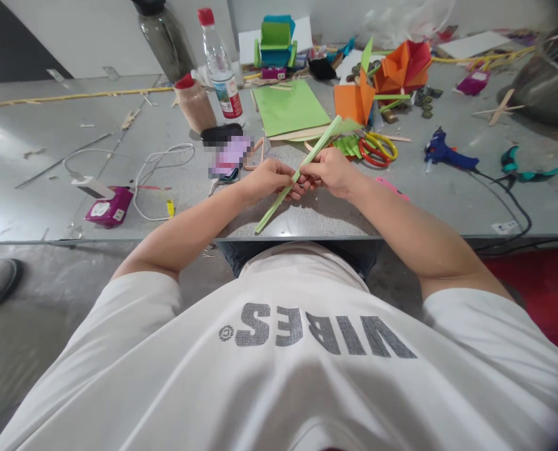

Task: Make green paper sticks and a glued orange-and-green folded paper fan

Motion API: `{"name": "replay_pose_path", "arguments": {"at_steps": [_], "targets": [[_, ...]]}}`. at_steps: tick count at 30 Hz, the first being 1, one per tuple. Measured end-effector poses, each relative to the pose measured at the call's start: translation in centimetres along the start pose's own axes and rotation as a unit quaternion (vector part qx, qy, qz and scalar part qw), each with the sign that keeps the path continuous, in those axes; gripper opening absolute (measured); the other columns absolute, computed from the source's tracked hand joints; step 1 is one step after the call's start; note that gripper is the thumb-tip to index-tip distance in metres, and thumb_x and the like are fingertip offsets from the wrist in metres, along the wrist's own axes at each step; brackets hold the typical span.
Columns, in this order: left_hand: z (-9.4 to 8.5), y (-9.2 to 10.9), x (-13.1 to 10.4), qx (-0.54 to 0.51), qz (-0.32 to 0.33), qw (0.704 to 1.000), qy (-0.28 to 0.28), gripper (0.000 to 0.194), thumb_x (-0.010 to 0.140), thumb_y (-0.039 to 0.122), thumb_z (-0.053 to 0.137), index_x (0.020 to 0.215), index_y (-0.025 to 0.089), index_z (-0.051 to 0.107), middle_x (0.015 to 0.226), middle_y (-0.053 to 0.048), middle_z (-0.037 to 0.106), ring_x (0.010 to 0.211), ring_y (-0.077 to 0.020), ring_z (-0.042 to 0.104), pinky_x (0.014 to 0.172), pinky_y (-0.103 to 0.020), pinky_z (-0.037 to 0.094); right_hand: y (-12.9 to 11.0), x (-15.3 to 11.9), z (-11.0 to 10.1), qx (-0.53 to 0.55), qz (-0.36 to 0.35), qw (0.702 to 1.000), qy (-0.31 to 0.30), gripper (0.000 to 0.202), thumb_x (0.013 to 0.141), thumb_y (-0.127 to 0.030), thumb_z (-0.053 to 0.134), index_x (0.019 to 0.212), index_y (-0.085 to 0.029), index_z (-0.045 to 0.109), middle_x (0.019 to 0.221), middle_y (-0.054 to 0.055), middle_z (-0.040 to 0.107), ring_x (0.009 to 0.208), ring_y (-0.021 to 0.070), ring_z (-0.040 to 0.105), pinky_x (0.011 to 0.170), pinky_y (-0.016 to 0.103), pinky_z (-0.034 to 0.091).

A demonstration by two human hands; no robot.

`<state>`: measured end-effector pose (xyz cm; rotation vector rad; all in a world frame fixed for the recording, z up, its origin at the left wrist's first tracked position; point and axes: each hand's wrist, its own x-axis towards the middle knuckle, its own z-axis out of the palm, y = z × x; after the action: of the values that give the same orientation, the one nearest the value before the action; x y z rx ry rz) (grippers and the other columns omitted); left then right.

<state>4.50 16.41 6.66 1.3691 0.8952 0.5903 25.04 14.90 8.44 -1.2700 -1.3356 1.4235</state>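
Note:
A narrow, folded strip of light green paper (273,212) slants across the space between my two hands, just above the table's front edge. My left hand (277,178) pinches it near the middle from the left. My right hand (329,170) grips it slightly higher up, thumb on top of the strip. The fingers of both hands meet beneath the paper and are partly hidden. Beyond them lies a flat green paper sheet (290,106). Scissors with red and yellow handles (377,149) rest just past my right hand, beside some pleated green paper (347,145).
A blue glue gun (450,151) and teal-handled pliers (527,168) lie to the right. Orange folded paper (401,69) stands at the back. On the left are a water bottle (225,81), a phone (232,155), a white cable (140,172) and a purple power block (112,208).

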Motion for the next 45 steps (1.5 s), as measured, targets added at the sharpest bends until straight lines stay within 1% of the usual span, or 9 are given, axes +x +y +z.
{"name": "replay_pose_path", "arguments": {"at_steps": [3, 8, 12, 16, 21, 25, 32, 37, 45], "targets": [[-0.3, -0.3, 0.1, -0.016, 0.006, 1.0, -0.008, 0.018, 0.086, 0.009, 0.081, 0.102, 0.01, 0.088, 0.1, -0.015, 0.092, 0.084, -0.0206, 0.09, 0.077, -0.028, 0.07, 0.2, 0.3, -0.4, 0.004, -0.007, 1.0, 0.001, 0.025, 0.092, -0.011, 0.085, 0.075, -0.02, 0.068, 0.065, 0.005, 0.074, 0.052, 0.0111, 0.063, 0.048, 0.019, 0.051], [-0.3, -0.5, 0.5, -0.023, 0.009, 0.999, 0.048, 0.013, 0.097, 0.024, 0.085, 0.095, 0.014, 0.077, 0.093, -0.013, 0.091, 0.076, -0.0199, 0.087, 0.073, -0.03, 0.068, 0.6, 0.8, -0.9, 0.019, -0.034, 0.999, 0.014, 0.024, 0.091, -0.014, 0.085, 0.074, -0.019, 0.069, 0.064, 0.003, 0.071, 0.051, 0.0104, 0.062, 0.045, 0.019, 0.048], [-0.4, -0.7, 0.8, 0.028, 0.017, 0.997, 0.064, 0.014, 0.099, 0.019, 0.083, 0.089, 0.015, 0.073, 0.087, -0.011, 0.089, 0.075, -0.0175, 0.085, 0.082, -0.033, 0.069, 1.0, 1.0, -0.6, 0.009, -0.033, 0.999, 0.01, 0.032, 0.096, -0.023, 0.095, 0.079, -0.019, 0.068, 0.065, 0.003, 0.073, 0.051, 0.0114, 0.064, 0.045, 0.02, 0.049], [-0.9, -1.0, 0.9, 0.02, 0.026, 0.998, 0.054, 0.019, 0.089, 0.017, 0.09, 0.093, 0.016, 0.072, 0.084, -0.009, 0.087, 0.077, -0.0192, 0.086, 0.087, -0.036, 0.07, 1.2, 1.0, -0.3, -0.006, -0.043, 0.999, 0.0, 0.038, 0.098, -0.026, 0.1, 0.085, -0.02, 0.065, 0.067, 0.004, 0.074, 0.051, 0.0123, 0.067, 0.046, 0.02, 0.052], [-0.9, -1.1, 1.0, -0.009, 0.019, 0.999, 0.043, 0.016, 0.092, 0.022, 0.085, 0.095, 0.016, 0.071, 0.082, -0.008, 0.086, 0.077, -0.0199, 0.086, 0.079, -0.032, 0.067, 1.2, 1.2, -0.6, -0.01, -0.052, 0.999, 0.013, 0.035, 0.103, -0.024, 0.095, 0.086, -0.02, 0.065, 0.063, 0.001, 0.071, 0.047, 0.0109, 0.063, 0.045, 0.02, 0.051], [-0.5, -0.7, 0.8, 0.022, 0.024, 0.998, 0.059, 0.016, 0.096, 0.022, 0.083, 0.089, 0.017, 0.068, 0.079, -0.007, 0.084, 0.074, -0.0191, 0.085, 0.078, -0.033, 0.067, 1.4, 1.3, -0.8, -0.015, -0.063, 0.998, 0.003, 0.037, 0.099, -0.028, 0.099, 0.087, -0.02, 0.065, 0.064, 0.002, 0.072, 0.049, 0.0121, 0.064, 0.044, 0.02, 0.05], [-0.7, -0.4, 0.7, 0.025, 0.005, 0.998, 0.056, 0.021, 0.079, 0.012, 0.083, 0.096, 0.017, 0.07, 0.086, -0.008, 0.088, 0.076, -0.0189, 0.085, 0.082, -0.034, 0.07, 1.4, 1.4, -0.8, -0.021, -0.076, 0.997, 0.016, 0.041, 0.098, -0.033, 0.1, 0.083, -0.022, 0.064, 0.062, 0.002, 0.071, 0.047, 0.0114, 0.061, 0.044, 0.021, 0.051], [-0.6, -0.5, 0.9, 0.022, -0.008, 0.998, 0.06, 0.012, 0.088, 0.021, 0.079, 0.092, 0.018, 0.069, 0.085, -0.009, 0.088, 0.073, -0.0167, 0.083, 0.079, -0.031, 0.068, 1.4, 1.5, -0.9, -0.021, -0.077, 0.997, 0.026, 0.043, 0.099, -0.038, 0.099, 0.084, -0.023, 0.062, 0.062, 0.001, 0.069, 0.048, 0.0116, 0.06, 0.046, 0.023, 0.051], [-0.4, -0.4, 0.8, 0.047, -0.017, 0.996, 0.073, 0.012, 0.087, 0.012, 0.078, 0.088, 0.019, 0.069, 0.081, -0.006, 0.085, 0.073, -0.0167, 0.082, 0.082, -0.033, 0.067, 1.5, 1.4, -0.6, -0.024, -0.071, 0.997, 0.029, 0.042, 0.098, -0.04, 0.1, 0.088, -0.023, 0.063, 0.064, 0.0, 0.07, 0.049, 0.0117, 0.061, 0.047, 0.023, 0.053]]}}
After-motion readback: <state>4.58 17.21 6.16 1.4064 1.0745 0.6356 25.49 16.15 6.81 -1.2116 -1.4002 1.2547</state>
